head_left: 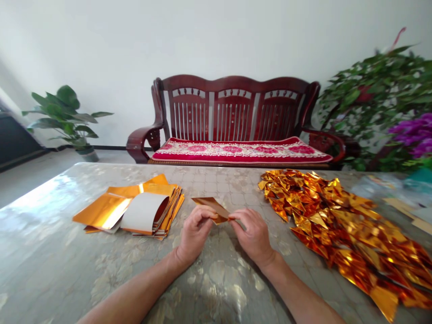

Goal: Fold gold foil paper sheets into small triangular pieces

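A partly folded sheet of gold foil paper (pixel 212 207) sits between both hands at the middle of the table. My left hand (pixel 195 234) pinches its near left edge, fingers curled shut on it. My right hand (pixel 254 235) pinches the right end of the same sheet, fingers pressed together. To the left lies a stack of flat gold foil sheets (pixel 135 209), the top one curled to show its white back. On the right spreads a heap of folded gold foil pieces (pixel 340 225).
The marble-patterned table (pixel 50 252) reflects light at the left. Behind it stands a dark red wooden bench (pixel 232 112) with a red cushion. A potted plant (pixel 65 117) is at the back left, and leafy plants with purple flowers (pixel 388 99) at the right.
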`<state>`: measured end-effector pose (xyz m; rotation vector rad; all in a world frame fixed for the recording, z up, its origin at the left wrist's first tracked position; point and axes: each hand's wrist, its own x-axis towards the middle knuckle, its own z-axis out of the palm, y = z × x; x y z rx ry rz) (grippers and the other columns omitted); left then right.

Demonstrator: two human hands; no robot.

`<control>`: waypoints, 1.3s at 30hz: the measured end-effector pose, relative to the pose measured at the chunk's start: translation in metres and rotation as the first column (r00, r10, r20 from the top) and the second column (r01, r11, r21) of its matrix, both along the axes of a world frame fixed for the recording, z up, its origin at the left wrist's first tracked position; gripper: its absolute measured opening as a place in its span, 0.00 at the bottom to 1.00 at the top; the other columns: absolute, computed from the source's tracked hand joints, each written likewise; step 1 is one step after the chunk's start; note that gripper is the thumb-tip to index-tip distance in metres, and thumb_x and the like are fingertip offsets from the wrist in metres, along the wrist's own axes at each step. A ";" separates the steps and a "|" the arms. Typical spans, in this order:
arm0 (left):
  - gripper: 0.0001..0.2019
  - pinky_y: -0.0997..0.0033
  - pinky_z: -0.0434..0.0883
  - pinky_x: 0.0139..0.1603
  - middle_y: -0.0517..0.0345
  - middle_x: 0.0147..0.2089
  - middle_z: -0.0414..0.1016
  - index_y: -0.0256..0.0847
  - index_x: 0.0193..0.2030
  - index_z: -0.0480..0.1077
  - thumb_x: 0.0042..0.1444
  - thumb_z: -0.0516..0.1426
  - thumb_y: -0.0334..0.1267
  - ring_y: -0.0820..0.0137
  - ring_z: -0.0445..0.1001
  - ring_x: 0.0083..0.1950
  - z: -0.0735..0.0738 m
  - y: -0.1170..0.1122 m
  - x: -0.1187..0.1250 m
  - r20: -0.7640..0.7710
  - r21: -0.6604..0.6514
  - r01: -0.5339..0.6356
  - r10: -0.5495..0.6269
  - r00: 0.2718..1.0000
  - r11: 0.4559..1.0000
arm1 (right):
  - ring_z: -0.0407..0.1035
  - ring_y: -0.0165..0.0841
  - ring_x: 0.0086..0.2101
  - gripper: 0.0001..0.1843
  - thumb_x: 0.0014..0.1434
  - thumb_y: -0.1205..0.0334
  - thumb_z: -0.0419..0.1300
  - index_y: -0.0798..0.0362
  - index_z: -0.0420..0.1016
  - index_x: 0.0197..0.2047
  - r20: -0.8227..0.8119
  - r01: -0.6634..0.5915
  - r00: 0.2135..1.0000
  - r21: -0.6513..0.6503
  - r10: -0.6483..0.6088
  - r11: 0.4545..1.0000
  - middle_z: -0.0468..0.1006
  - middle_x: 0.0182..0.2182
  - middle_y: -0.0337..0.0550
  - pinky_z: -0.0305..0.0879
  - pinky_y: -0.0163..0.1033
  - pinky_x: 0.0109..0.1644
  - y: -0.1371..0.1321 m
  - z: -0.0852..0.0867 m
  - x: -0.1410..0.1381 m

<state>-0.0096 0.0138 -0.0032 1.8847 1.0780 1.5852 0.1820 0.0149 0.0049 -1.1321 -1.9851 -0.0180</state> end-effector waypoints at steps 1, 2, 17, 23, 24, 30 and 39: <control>0.06 0.67 0.73 0.49 0.54 0.42 0.74 0.41 0.37 0.70 0.62 0.53 0.31 0.69 0.74 0.46 0.000 0.001 -0.001 -0.009 -0.001 0.011 -0.011 1.000 1.000 | 0.71 0.35 0.39 0.08 0.66 0.64 0.56 0.49 0.77 0.39 0.017 0.008 1.000 0.032 -0.009 0.999 0.80 0.36 0.42 0.63 0.41 0.46 0.000 0.001 0.003; 0.06 0.66 0.72 0.51 0.53 0.44 0.74 0.41 0.38 0.70 0.61 0.53 0.29 0.68 0.73 0.48 -0.001 0.001 -0.002 -0.050 -0.002 0.015 -0.015 0.999 1.000 | 0.70 0.35 0.40 0.09 0.67 0.64 0.55 0.49 0.77 0.39 0.046 0.019 0.999 0.065 -0.022 0.998 0.80 0.36 0.42 0.62 0.41 0.46 0.000 0.001 0.005; 0.08 0.65 0.69 0.47 0.56 0.46 0.75 0.48 0.44 0.76 0.65 0.55 0.37 0.64 0.68 0.45 -0.007 0.010 -0.008 -0.809 0.117 -0.039 0.118 0.576 0.992 | 0.63 0.35 0.36 0.07 0.65 0.65 0.58 0.50 0.78 0.37 0.308 -0.059 0.950 0.022 0.049 0.998 0.75 0.31 0.41 0.55 0.40 0.40 0.005 -0.012 0.011; 0.12 0.67 0.65 0.44 0.56 0.37 0.75 0.45 0.39 0.77 0.68 0.52 0.40 0.65 0.68 0.42 -0.008 0.012 -0.012 -0.842 0.077 -0.003 0.066 0.536 0.997 | 0.65 0.35 0.37 0.06 0.64 0.64 0.60 0.50 0.78 0.35 0.320 -0.059 0.943 -0.112 0.092 0.992 0.75 0.31 0.41 0.57 0.39 0.42 0.004 -0.015 0.015; 0.12 0.67 0.65 0.43 0.57 0.36 0.75 0.45 0.38 0.77 0.68 0.52 0.41 0.66 0.68 0.42 -0.008 0.012 -0.012 -0.839 0.065 -0.012 0.061 0.541 0.998 | 0.65 0.34 0.37 0.06 0.64 0.64 0.60 0.51 0.77 0.35 0.323 -0.056 0.942 -0.133 0.097 0.990 0.75 0.31 0.41 0.57 0.39 0.43 0.005 -0.015 0.016; 0.12 0.69 0.64 0.43 0.58 0.36 0.75 0.45 0.37 0.77 0.67 0.53 0.41 0.67 0.70 0.41 -0.007 0.014 -0.014 -0.768 -0.085 -0.038 -0.041 0.639 0.996 | 0.67 0.34 0.37 0.07 0.64 0.62 0.60 0.49 0.78 0.34 0.291 0.013 0.954 -0.267 0.068 0.964 0.77 0.32 0.39 0.58 0.38 0.43 0.008 -0.015 0.019; 0.11 0.70 0.63 0.41 0.59 0.35 0.79 0.42 0.34 0.77 0.63 0.57 0.43 0.67 0.73 0.40 -0.001 0.024 -0.012 -0.710 -0.278 -0.155 -0.094 0.698 0.948 | 0.69 0.33 0.38 0.04 0.61 0.64 0.60 0.48 0.77 0.35 0.166 0.101 0.986 -0.456 -0.028 0.884 0.79 0.33 0.37 0.57 0.36 0.41 0.011 -0.010 0.018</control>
